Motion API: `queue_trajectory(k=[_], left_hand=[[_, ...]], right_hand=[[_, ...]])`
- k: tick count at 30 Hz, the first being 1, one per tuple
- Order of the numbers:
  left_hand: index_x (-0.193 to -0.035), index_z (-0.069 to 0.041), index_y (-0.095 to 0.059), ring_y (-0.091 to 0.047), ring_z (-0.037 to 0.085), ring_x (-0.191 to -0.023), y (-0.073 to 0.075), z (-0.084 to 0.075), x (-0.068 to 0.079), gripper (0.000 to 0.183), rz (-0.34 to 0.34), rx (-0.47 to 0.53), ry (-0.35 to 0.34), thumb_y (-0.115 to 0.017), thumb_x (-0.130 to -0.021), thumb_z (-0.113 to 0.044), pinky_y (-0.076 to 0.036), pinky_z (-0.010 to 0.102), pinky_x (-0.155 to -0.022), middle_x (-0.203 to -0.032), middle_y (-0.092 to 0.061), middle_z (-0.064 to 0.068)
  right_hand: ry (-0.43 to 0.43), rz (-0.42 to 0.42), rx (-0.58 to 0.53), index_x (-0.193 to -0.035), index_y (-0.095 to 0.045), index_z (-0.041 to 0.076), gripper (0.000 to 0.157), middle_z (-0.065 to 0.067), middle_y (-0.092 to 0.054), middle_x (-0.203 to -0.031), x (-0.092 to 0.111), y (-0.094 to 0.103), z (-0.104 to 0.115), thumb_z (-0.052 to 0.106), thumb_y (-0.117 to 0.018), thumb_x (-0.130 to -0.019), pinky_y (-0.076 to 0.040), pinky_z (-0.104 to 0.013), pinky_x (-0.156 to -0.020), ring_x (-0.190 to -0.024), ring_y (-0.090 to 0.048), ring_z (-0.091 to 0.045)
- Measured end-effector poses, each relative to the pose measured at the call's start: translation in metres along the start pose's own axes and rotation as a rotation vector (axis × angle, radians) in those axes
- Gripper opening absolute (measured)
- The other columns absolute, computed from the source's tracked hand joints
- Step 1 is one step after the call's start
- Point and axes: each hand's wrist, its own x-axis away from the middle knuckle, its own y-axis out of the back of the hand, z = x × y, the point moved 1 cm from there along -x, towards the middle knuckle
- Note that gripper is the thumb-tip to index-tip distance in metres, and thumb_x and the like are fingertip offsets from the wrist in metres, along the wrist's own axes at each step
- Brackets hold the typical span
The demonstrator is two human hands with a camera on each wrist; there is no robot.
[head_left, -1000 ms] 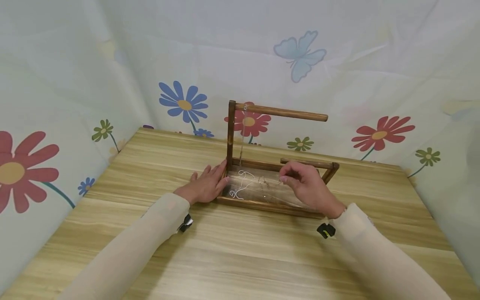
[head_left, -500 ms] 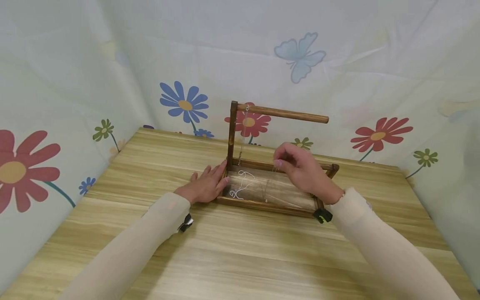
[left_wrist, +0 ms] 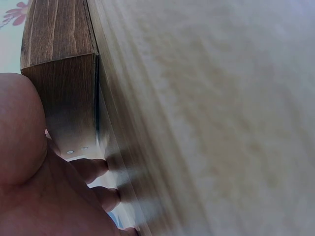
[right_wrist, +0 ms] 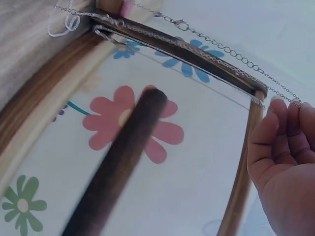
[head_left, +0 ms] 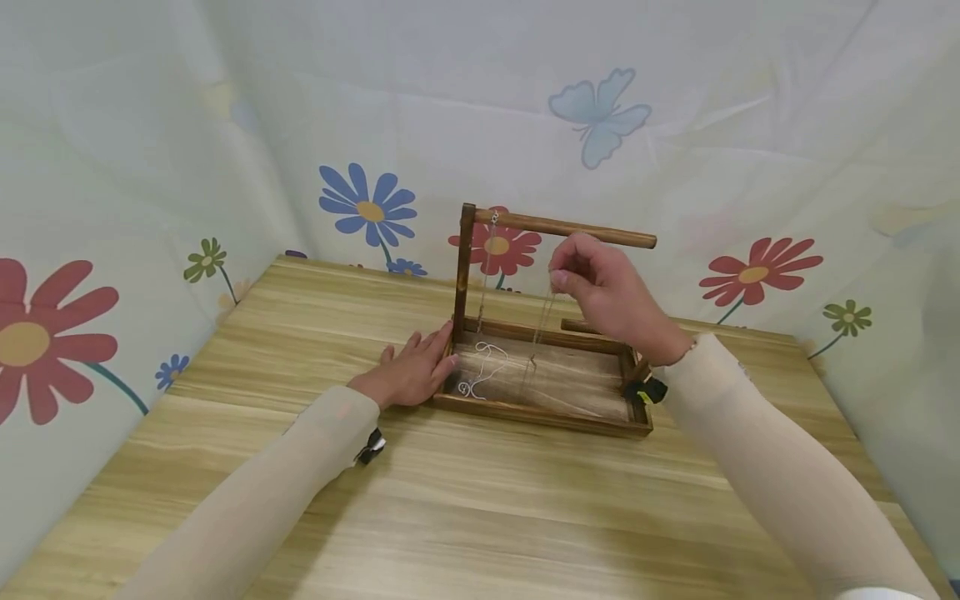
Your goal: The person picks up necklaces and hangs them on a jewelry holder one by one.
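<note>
A dark wooden jewelry stand (head_left: 463,275) has a tray base (head_left: 540,413) and a long upper bar (head_left: 577,229). My left hand (head_left: 408,372) lies flat on the table against the tray's left end, fingers straight. Between thumb and fingertips my right hand (head_left: 603,292) pinches a thin chain necklace (head_left: 538,325), just below the upper bar. The necklace hangs in a doubled strand down toward the tray; its clasp (right_wrist: 180,23) shows in the right wrist view. Another thin necklace (head_left: 486,275) hangs from the upper bar's left part. A white chain (head_left: 491,360) lies loosely in the tray's left half.
A shorter lower bar (head_left: 579,326) juts leftward behind the right forearm. The stand sits on a wood-grain table (head_left: 480,508). Behind it hangs a white cloth (head_left: 465,100) printed with flowers and a butterfly. Each wrist wears a small black device (head_left: 647,390).
My right hand has risen from low over the tray to just under the upper bar, lifting the pinched necklace into a hanging strand. My left hand has stayed put.
</note>
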Motion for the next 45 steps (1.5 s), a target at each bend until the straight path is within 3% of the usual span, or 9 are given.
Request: queue_trajectory(k=[7,14,18,24,38,45], left_hand=[[-0.168,-0.035,0.008,-0.005,0.04,-0.164,0.001,-0.002,0.001,0.073,0.003,0.007,0.005,-0.023,-0.109,-0.064,-0.003,0.077,-0.123,-0.177,-0.014,0.003],[-0.169,-0.029,0.006,-0.003,0.043,-0.164,0.01,-0.014,0.013,0.072,0.006,0.041,-0.002,-0.026,-0.111,-0.057,0.0,0.076,-0.123,-0.177,-0.015,0.009],[-0.169,-0.032,0.007,-0.004,0.042,-0.164,0.003,-0.004,0.004,0.074,-0.003,0.028,-0.006,-0.024,-0.109,-0.063,-0.001,0.077,-0.123,-0.177,-0.015,0.008],[-0.169,-0.032,0.006,-0.004,0.042,-0.164,0.003,-0.003,0.003,0.073,-0.002,0.028,-0.004,-0.026,-0.11,-0.06,-0.001,0.077,-0.123,-0.177,-0.015,0.007],[-0.169,-0.031,0.005,-0.005,0.043,-0.163,0.003,-0.007,0.005,0.072,-0.002,0.031,0.001,-0.027,-0.11,-0.058,0.0,0.077,-0.123,-0.176,-0.017,0.009],[-0.168,-0.034,0.008,-0.004,0.043,-0.164,0.001,-0.003,0.001,0.073,-0.007,0.025,0.003,-0.025,-0.109,-0.062,-0.001,0.076,-0.123,-0.177,-0.015,0.008]], right_hand=[[-0.032,-0.009,0.002,-0.104,-0.059,-0.003,0.005,-0.015,-0.063,-0.092,-0.011,0.012,0.002,0.0,-0.056,-0.105,-0.049,-0.023,-0.071,-0.079,-0.061,-0.013],[-0.047,-0.04,0.007,-0.104,-0.058,-0.006,0.005,-0.015,-0.063,-0.092,-0.019,0.023,0.001,-0.001,-0.056,-0.105,-0.052,-0.02,-0.078,-0.08,-0.063,-0.013],[-0.051,-0.067,0.015,-0.104,-0.059,-0.005,0.003,-0.01,-0.063,-0.09,-0.022,0.028,0.0,-0.002,-0.057,-0.104,-0.052,-0.02,-0.077,-0.08,-0.064,-0.015],[-0.065,-0.094,-0.001,-0.104,-0.06,-0.003,0.002,0.002,-0.063,-0.087,-0.024,0.037,-0.002,-0.003,-0.058,-0.103,-0.052,-0.02,-0.076,-0.078,-0.063,-0.01],[-0.096,-0.181,-0.019,-0.105,-0.059,-0.008,0.007,0.009,-0.066,-0.083,-0.015,0.064,-0.006,-0.001,-0.061,-0.102,-0.056,-0.017,-0.075,-0.074,-0.066,-0.007],[-0.159,-0.222,0.005,-0.099,-0.062,0.003,0.007,0.01,-0.068,-0.082,-0.004,0.084,-0.01,-0.001,-0.058,-0.103,-0.056,-0.018,-0.074,-0.075,-0.068,-0.01]])
